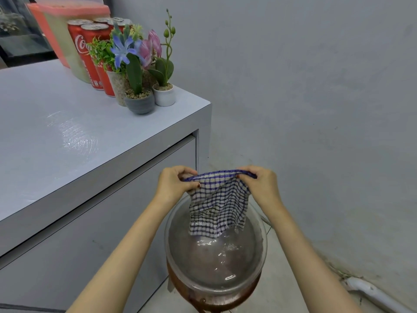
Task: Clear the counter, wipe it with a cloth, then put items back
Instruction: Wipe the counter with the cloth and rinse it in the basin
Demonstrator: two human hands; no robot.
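Observation:
A blue-and-white checked cloth (217, 204) hangs between my hands, its lower edge dipping into the water of a clear glass bowl (259, 263). My left hand (174, 184) pinches the cloth's top left corner and my right hand (261, 184) pinches the top right corner. The bowl rests on a brown stool (187, 292) beside the grey counter (67, 136), whose near top has wet streaks. At the counter's far corner stand small potted artificial flowers (140, 86) and red cola cans (90, 53).
A pink-lidded plastic container (63, 30) stands behind the cans. The counter has a drawer front (112, 199) under its top. A grey wall fills the right side, with a white pipe (372, 294) along the floor at lower right.

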